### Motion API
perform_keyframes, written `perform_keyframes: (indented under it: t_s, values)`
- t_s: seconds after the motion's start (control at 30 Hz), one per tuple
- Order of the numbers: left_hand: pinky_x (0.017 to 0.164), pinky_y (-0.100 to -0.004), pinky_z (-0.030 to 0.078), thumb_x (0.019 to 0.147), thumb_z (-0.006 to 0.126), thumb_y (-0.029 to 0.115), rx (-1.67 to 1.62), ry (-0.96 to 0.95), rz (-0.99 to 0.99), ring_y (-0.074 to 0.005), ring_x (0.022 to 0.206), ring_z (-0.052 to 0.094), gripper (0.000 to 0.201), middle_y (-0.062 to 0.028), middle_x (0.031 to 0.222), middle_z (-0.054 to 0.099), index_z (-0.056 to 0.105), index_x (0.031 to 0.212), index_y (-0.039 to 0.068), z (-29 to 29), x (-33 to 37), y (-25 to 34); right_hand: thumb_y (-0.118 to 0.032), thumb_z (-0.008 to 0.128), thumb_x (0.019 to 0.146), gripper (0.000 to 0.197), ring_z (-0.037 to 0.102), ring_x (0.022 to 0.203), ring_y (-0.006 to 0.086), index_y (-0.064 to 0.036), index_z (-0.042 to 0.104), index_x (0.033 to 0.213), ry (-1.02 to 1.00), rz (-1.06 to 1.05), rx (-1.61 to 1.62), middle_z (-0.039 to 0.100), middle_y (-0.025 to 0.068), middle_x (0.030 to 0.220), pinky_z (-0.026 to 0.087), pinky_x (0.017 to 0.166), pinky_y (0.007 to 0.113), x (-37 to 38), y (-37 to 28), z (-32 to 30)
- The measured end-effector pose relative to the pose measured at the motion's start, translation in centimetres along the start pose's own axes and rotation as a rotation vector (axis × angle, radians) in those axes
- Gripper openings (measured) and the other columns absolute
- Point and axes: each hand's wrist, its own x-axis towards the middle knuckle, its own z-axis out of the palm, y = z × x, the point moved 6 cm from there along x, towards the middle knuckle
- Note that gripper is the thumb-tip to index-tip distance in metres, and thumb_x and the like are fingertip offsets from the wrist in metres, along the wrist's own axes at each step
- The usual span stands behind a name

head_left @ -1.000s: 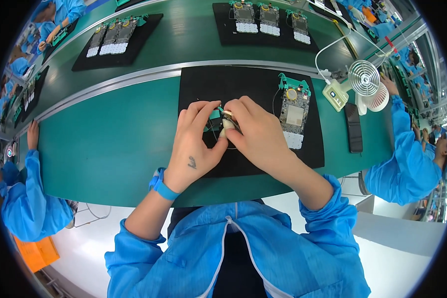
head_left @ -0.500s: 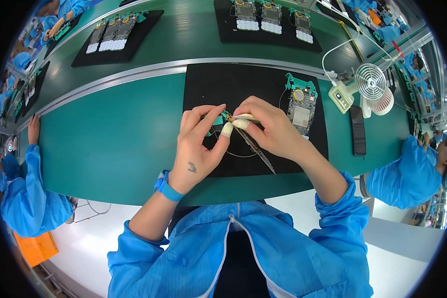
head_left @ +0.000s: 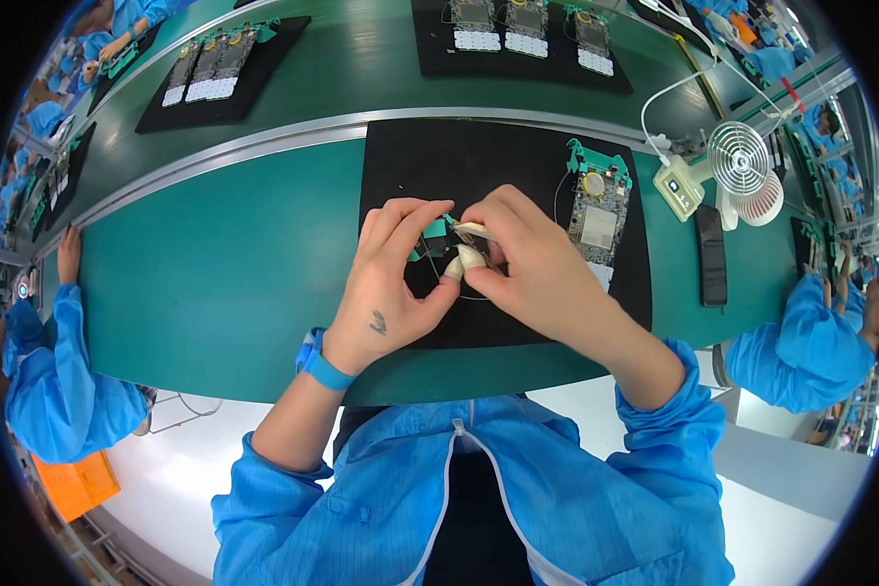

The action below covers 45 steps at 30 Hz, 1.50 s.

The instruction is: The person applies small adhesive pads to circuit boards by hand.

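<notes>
A small green part (head_left: 433, 230) sits between the two hands, over the middle of a black work mat (head_left: 400, 156). The left hand (head_left: 389, 283) pinches this part between thumb and fingertips; its thumb tip wears a pale finger cot, and a blue wrist strap (head_left: 319, 363) circles the wrist just below the hand. The right hand (head_left: 535, 272) is closed in a pinch on a slim pale tool (head_left: 471, 230), whose tip meets the green part just beside the left fingertips; what the tool is exactly cannot be told. A thin dark wire loops on the mat under both hands. Just right of the right hand, on the same mat, lies a circuit board in a green frame (head_left: 597, 205), flat and apart from the hand. Further right, off the mat, stand a white box with a cable (head_left: 677, 188), a small white desk fan (head_left: 740, 161) and a dark flat device (head_left: 710, 256). The mat rests on a green bench top (head_left: 205, 264). Beyond the hands a metal rail (head_left: 264, 137) runs across the bench, and behind it two more black mats (head_left: 215, 73) carry rows of similar boards. Blue-sleeved co-workers sit at the far left (head_left: 39, 381) and far right (head_left: 801, 342) of the bench. The floor below the bench edge is white.
</notes>
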Motion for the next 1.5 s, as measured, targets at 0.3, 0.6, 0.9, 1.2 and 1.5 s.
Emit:
perform_keyframes:
  t_s: [0.3, 0.6, 0.9, 1.2, 1.5]
  values:
    - [0.076, -0.0315, 0.045, 0.065, 0.066, 0.003, -0.042, 0.099, -0.037, -0.0244, 0.089, 0.052, 0.042, -0.0094, 0.100, 0.055, 0.060, 0.106, 0.003, 0.3, 0.0, -1.1, -0.003, 0.057, 0.080, 0.015, 0.060, 0.084, 0.0193, -0.0020, 0.057, 0.095, -0.070, -0.045, 0.136, 0.057, 0.0070, 0.090, 0.047, 0.073, 0.028, 0.6, 2.9, -0.3]
    - [0.070, -0.0291, 0.045, 0.068, 0.065, 0.002, -0.089, 0.132, -0.069, -0.0217, 0.083, 0.053, 0.035, -0.0089, 0.096, 0.058, 0.063, 0.103, 0.002, 0.3, 0.2, -1.3, -0.003, 0.058, 0.081, 0.013, 0.059, 0.081, 0.0204, -0.0015, 0.056, 0.094, -0.030, -0.119, 0.150, 0.056, 0.0076, 0.089, 0.047, 0.071, 0.028, 1.0, 3.3, 0.3]
    - [0.070, -0.0291, 0.045, 0.070, 0.064, 0.002, -0.069, 0.169, -0.075, -0.0217, 0.083, 0.053, 0.030, -0.0087, 0.094, 0.059, 0.065, 0.100, 0.002, 0.6, 0.4, -1.9, -0.003, 0.058, 0.082, 0.012, 0.061, 0.080, 0.0203, -0.0010, 0.055, 0.094, 0.003, -0.083, 0.157, 0.057, 0.0083, 0.088, 0.048, 0.069, 0.028, 1.5, 4.4, 0.9]
    - [0.069, -0.0294, 0.045, 0.069, 0.063, 0.002, -0.060, 0.168, -0.082, -0.0214, 0.081, 0.052, 0.029, -0.0082, 0.092, 0.060, 0.065, 0.098, 0.002, 0.5, 0.3, -2.0, -0.001, 0.059, 0.079, 0.018, 0.060, 0.081, 0.0151, -0.0026, 0.061, 0.097, -0.074, -0.011, 0.357, 0.058, 0.0049, 0.091, 0.047, 0.072, 0.026, 0.5, 5.5, 0.9]
    - [0.072, -0.0279, 0.045, 0.072, 0.059, 0.001, -0.028, 0.155, -0.048, -0.0202, 0.084, 0.054, 0.031, -0.0081, 0.093, 0.059, 0.064, 0.102, 0.003, 0.7, 0.4, -2.0, 0.003, 0.063, 0.074, 0.029, 0.056, 0.072, 0.0072, -0.0054, 0.064, 0.102, 0.068, 0.057, 0.141, 0.057, 0.0040, 0.095, 0.045, 0.056, 0.019, -1.6, 3.4, 1.1]
